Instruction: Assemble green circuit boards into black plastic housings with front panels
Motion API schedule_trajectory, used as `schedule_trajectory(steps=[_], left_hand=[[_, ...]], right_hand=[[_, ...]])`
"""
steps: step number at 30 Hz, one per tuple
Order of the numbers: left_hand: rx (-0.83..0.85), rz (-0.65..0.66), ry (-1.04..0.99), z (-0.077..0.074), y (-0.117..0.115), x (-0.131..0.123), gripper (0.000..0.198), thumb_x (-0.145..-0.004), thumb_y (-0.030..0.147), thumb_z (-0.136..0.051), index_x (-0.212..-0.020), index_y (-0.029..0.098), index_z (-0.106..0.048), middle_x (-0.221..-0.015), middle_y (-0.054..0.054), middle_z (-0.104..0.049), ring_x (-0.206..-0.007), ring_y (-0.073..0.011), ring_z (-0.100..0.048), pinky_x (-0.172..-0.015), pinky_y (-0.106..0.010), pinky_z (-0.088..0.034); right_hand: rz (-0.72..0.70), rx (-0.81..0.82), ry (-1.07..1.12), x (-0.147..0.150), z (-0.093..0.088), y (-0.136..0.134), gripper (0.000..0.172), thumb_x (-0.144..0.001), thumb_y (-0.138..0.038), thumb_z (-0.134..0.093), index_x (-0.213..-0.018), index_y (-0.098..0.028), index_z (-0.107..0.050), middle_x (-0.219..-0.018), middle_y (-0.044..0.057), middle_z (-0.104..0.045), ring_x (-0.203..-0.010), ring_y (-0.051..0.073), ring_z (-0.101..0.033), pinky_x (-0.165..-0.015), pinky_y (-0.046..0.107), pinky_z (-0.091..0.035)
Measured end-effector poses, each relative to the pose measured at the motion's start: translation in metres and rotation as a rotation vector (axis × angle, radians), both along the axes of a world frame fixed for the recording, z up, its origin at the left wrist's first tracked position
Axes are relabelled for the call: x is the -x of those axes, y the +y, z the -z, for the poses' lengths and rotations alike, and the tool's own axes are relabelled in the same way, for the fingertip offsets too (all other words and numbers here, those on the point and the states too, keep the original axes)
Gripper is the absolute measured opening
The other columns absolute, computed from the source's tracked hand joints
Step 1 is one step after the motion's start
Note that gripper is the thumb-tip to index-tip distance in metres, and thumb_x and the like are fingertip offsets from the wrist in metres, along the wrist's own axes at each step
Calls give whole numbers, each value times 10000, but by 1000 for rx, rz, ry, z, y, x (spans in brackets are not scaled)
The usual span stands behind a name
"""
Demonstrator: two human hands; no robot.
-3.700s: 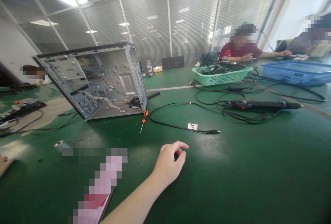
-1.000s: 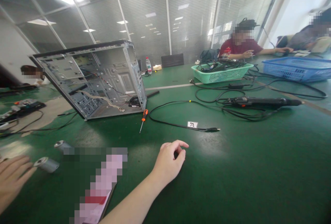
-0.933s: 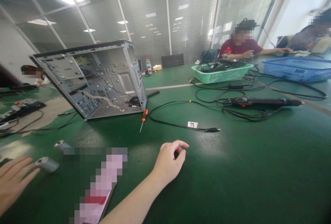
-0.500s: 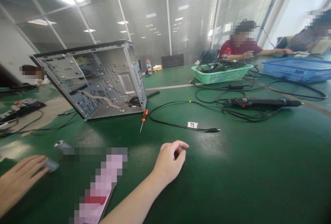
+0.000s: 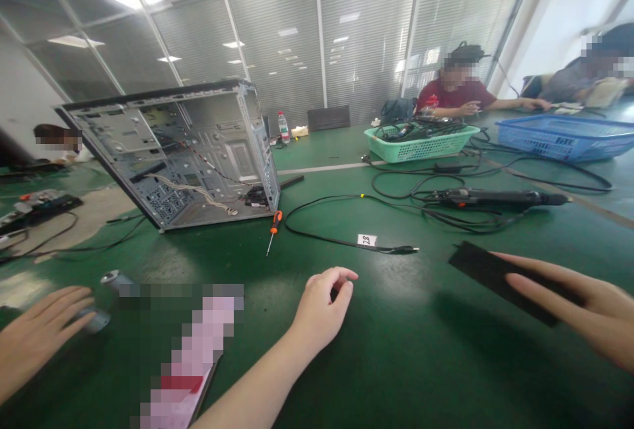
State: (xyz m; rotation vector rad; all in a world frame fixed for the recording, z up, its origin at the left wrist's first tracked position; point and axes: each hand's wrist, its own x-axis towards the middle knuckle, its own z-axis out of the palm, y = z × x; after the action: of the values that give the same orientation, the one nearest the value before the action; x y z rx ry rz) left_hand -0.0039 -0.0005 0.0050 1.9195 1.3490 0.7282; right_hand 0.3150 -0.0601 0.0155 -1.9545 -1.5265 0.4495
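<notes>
My left hand point(image 5: 324, 307) rests over the green table point(image 5: 386, 363), fingers loosely curled, with a gap between thumb and forefinger and nothing held. At the right, my right hand point(image 5: 579, 297) grips a flat black rectangular piece point(image 5: 480, 264), thumb on one side and fingers on the other. The piece is tilted above the table and casts a shadow there. Beyond my left hand lie a screwdriver point(image 5: 274, 228) with an orange and black handle and a black cable point(image 5: 337, 242) with a paper label point(image 5: 366, 240) beside it.
An open computer case point(image 5: 212, 145) stands at the back left. Another person's hand point(image 5: 49, 330) is at a grey cylinder point(image 5: 99, 321); a second cylinder point(image 5: 116, 278) lies nearby. A black power tool point(image 5: 500, 198), green basket point(image 5: 426, 146) and blue basket point(image 5: 569, 142) sit behind.
My right hand has come into view from the right, holding the flat black piece. My left hand stays about where it was.
</notes>
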Motion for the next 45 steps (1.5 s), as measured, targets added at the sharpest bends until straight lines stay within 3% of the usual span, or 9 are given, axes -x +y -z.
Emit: schedule_trajectory(steps=[3, 6, 9, 16, 22, 25, 30, 39, 45], left_hand=[[-20, -9, -135, 5, 3, 3, 302, -874, 308, -447, -1139, 225, -567, -991, -40, -627, -915, -192, -576, -853, -328, -441], [-9, -11, -217, 10, 6, 6, 409, -873, 305, -472, -1275, 228, -461, -1164, -69, -584, -1035, -204, -554, -937, -354, -415], [-36, -3, -231, 13, 8, 7, 437, -829, 258, -551, -1258, 238, -468, -1236, -73, -553, -1118, -225, -517, -985, -378, -384], [-69, 73, -193, 10, 4, 5, 572, -682, 189, -710, -1202, 260, -484, -1186, -54, -582, -1063, -238, -553, -925, -371, -430], [-13, 125, -120, -1, -1, 2, 416, -646, 194, -747, -1006, 260, -549, -931, 15, -653, -854, -202, -614, -767, -305, -478], [-51, 92, -116, -2, -1, 2, 425, -640, 174, -752, -1003, 264, -551, -969, 13, -649, -883, -203, -611, -788, -312, -472], [-135, 36, -159, -1, 0, 4, 434, -659, 160, -737, -1027, 257, -529, -1053, -4, -632, -947, -206, -601, -847, -337, -463], [-207, 91, -124, -6, -4, 4, 387, -706, 205, -699, -1057, 238, -539, -1043, -34, -612, -948, -226, -586, -842, -359, -476], [-83, 42, -183, -5, -2, 4, 443, -699, 225, -709, -1099, 247, -521, -1075, -41, -617, -968, -231, -593, -854, -366, -473]], right_hand=[[-285, 83, 83, 66, -11, 27, 625, -778, -613, -425, -1252, -222, -538, -1251, 55, -510, -1146, 289, -476, -1018, 462, -371], [-479, 115, 32, 125, -20, 44, 511, -835, -471, -434, -1249, -191, -541, -1245, 72, -509, -1136, 279, -479, -996, 460, -384], [-551, 54, -20, 148, -19, 48, 426, -864, -370, -457, -1245, -193, -531, -1249, 72, -502, -1129, 260, -482, -981, 434, -398], [-653, -138, 24, 130, 4, 36, 445, -849, -284, -481, -1290, -253, -430, -1262, 40, -464, -1176, 226, -419, -1007, 411, -371], [-625, -167, 92, 124, 14, 25, 482, -854, -323, -461, -1323, -296, -355, -1313, 33, -394, -1231, 225, -359, -1039, 433, -335], [-552, -125, 173, 118, 20, 28, 585, -817, -390, -511, -1347, -259, -298, -1334, 67, -356, -1224, 242, -369, -1034, 449, -341], [-530, 17, 331, 110, 25, 35, 624, -790, -487, -528, -1316, -227, -314, -1235, 77, -452, -1127, 242, -458, -979, 439, -400], [-528, -118, 46, 112, 29, 34, 429, -856, -397, -463, -1210, -156, -454, -1211, 115, -480, -1140, 262, -441, -978, 461, -391], [-505, -90, 60, 111, 30, 34, 515, -859, -436, -453, -1291, -160, -401, -1286, 105, -440, -1200, 260, -406, -1024, 467, -357]])
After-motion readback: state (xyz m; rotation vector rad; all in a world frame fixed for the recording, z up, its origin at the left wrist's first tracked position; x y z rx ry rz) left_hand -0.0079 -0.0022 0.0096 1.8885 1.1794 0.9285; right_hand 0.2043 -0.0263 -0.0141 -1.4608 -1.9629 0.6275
